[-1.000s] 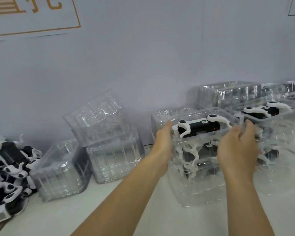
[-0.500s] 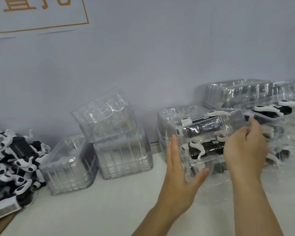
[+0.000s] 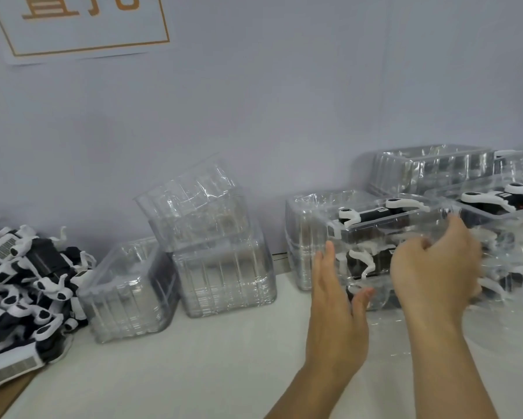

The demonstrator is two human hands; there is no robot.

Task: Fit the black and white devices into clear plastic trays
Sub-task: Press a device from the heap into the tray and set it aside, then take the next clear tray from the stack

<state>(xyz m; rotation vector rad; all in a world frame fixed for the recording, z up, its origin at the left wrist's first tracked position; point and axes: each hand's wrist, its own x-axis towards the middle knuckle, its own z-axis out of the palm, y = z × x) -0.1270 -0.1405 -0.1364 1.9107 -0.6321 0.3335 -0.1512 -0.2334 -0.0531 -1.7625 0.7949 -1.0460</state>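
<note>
A stack of clear trays (image 3: 405, 228) stands at right of centre, each holding a black and white device; the top device (image 3: 375, 213) lies in full view. My right hand (image 3: 435, 267) is on the stack's front right, fingers curled round its blurred right side. My left hand (image 3: 332, 300) is flat with straight fingers at the stack's front left, its thumb tip at the lower trays. A loose pile of devices (image 3: 21, 282) lies at the far left.
Empty clear trays stand in stacks at centre (image 3: 224, 267), with one tilted tray (image 3: 193, 204) on top and another stack (image 3: 127, 288) beside the pile. More filled trays (image 3: 496, 201) and empty trays (image 3: 429, 170) crowd the right. The wall is close behind.
My left hand let go of the top tray's left side, dropped lower and now lies flat by the stack. My right hand slid down the stack's right side.
</note>
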